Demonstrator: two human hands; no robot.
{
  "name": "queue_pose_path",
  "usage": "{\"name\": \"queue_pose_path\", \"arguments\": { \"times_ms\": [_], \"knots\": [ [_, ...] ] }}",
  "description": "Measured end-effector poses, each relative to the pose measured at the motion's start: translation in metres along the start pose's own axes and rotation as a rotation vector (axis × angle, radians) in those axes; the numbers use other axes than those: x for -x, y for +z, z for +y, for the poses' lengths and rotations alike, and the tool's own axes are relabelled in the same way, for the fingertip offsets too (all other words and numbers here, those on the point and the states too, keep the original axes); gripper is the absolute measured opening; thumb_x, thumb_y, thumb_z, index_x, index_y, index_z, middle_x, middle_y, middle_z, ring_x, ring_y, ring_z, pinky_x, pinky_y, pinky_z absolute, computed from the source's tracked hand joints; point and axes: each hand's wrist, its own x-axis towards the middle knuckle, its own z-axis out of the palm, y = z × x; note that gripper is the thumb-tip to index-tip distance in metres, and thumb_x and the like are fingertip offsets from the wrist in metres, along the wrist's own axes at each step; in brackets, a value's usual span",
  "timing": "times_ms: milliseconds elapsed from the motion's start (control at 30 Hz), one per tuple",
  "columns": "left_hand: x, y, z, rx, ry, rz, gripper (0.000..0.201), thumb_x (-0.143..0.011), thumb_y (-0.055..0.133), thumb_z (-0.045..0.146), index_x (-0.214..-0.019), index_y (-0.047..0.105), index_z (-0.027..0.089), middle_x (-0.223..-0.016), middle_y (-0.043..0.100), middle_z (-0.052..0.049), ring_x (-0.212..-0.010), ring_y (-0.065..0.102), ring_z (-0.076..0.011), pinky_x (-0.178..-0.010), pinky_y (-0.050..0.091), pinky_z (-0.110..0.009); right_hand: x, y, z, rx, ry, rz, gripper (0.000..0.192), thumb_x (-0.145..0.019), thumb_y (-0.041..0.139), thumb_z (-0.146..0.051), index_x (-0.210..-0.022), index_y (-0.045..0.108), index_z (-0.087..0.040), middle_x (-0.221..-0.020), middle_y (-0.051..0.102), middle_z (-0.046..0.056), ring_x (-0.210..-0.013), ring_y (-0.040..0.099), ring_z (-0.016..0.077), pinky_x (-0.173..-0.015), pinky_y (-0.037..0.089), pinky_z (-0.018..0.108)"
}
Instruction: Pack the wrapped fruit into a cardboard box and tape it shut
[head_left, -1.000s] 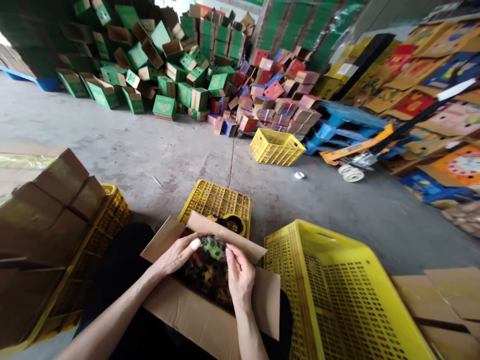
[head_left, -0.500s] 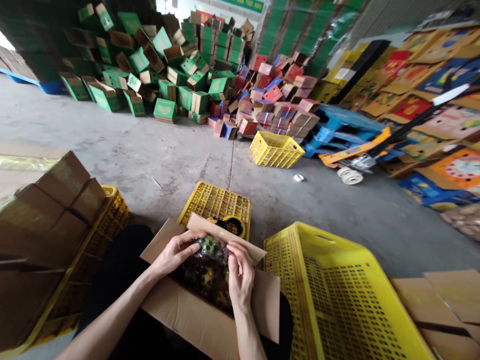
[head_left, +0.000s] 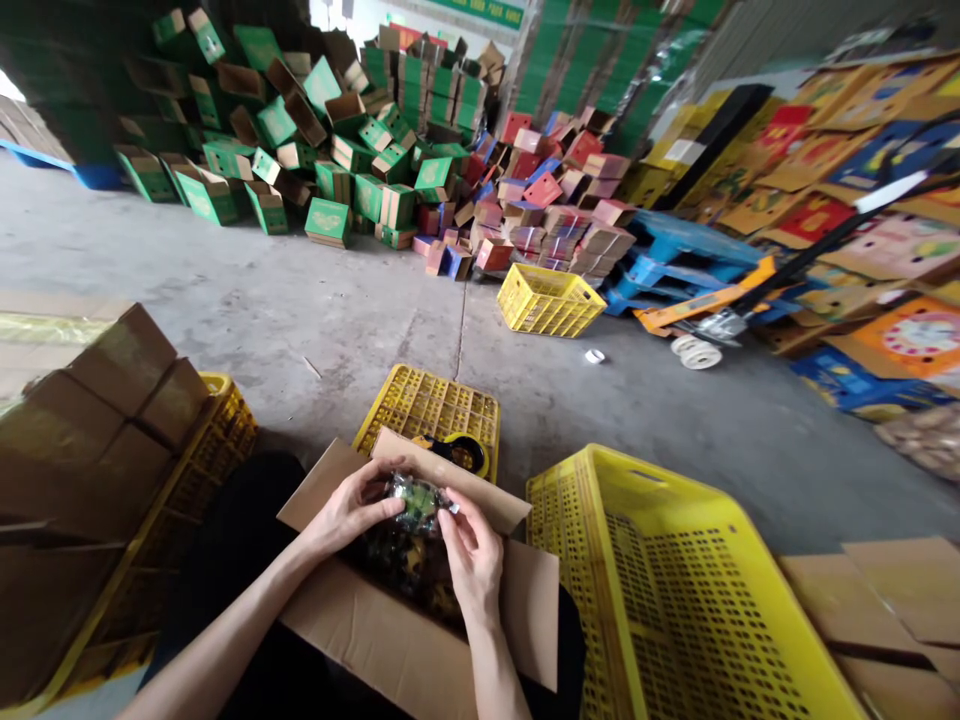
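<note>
While both hands are working over the open cardboard box (head_left: 420, 640), the left hand (head_left: 349, 510) and right hand (head_left: 469, 545) are now pinching a clear, perhaps plastic-wrapped, green packet (head_left: 418, 495), lifted slightly higher than before.

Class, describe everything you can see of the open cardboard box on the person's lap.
The cardboard box is plain brown, with no print showing. It rests on the person's lap, its top open and flaps spread outward; the far flap rises before an upturned yellow crate. Inside lie dark, green-and-yellow items under clear film, too blurred to name. The left hand and right hand grip a film-wrapped bundle over its opening. A larger yellow crate stands at its right.
</note>
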Motion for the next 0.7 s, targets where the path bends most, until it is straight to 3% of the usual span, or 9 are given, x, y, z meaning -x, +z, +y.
{"name": "queue_pose_path", "arguments": {
  "times_ms": [100, 300, 467, 633, 700],
  "knots": [
    [0.000, -0.001, -0.001, -0.027, -0.025, -0.002, 0.070, -0.083, 0.087, 0.043, -0.143, 0.060, 0.020, -0.132, 0.072, -0.013, -0.122, 0.068, -0.0328, -0.106, 0.053, -0.044, 0.001, 0.000, -0.001, -0.019, 0.001, 0.004, 0.034, -0.096, 0.073, -0.042, -0.123, 0.077, -0.023, -0.128, 0.076, 0.013, -0.115, 0.074, 0.0275, -0.098, 0.064, 0.038],
    [0.002, -0.004, -0.004, -0.026, 0.014, 0.011, 0.074, -0.082, 0.089, 0.038, -0.147, 0.058, 0.022, -0.128, 0.071, -0.010, -0.115, 0.069, -0.0290, -0.102, 0.053, -0.041, -0.002, 0.001, -0.005, -0.069, 0.020, -0.066, 0.049, -0.096, 0.073, -0.045, -0.140, 0.065, -0.026, -0.138, 0.071, 0.013, -0.129, 0.068, 0.0288, -0.106, 0.059, 0.040],
    [0.003, -0.004, -0.005, -0.016, 0.015, -0.027, 0.073, -0.081, 0.090, 0.036, -0.146, 0.058, 0.022, -0.124, 0.072, -0.010, -0.116, 0.069, -0.0288, -0.104, 0.052, -0.042, -0.004, -0.001, -0.013, -0.022, 0.069, -0.135, 0.032, -0.095, 0.073, -0.046, -0.117, 0.079, -0.024, -0.124, 0.078, 0.011, -0.118, 0.073, 0.0287, -0.104, 0.060, 0.040],
    [0.001, -0.003, -0.003, -0.004, 0.017, -0.041, 0.067, -0.083, 0.088, 0.043, -0.141, 0.063, 0.021, -0.141, 0.066, -0.013, -0.134, 0.060, -0.0328, -0.115, 0.046, -0.044, -0.002, -0.003, -0.013, -0.060, 0.065, -0.096, 0.024, -0.094, 0.074, -0.044, -0.104, 0.081, -0.024, -0.120, 0.079, 0.010, -0.117, 0.074, 0.0284, -0.101, 0.061, 0.038],
    [0.000, -0.002, -0.001, -0.016, 0.009, -0.083, 0.066, -0.087, 0.082, 0.049, -0.143, 0.062, 0.020, -0.143, 0.065, -0.014, -0.132, 0.061, -0.0339, -0.110, 0.050, -0.043, -0.002, -0.003, -0.010, -0.071, 0.047, -0.063, 0.022, -0.094, 0.074, -0.044, -0.101, 0.081, -0.024, -0.122, 0.078, 0.010, -0.119, 0.073, 0.0286, -0.102, 0.061, 0.039]
  ]
}}
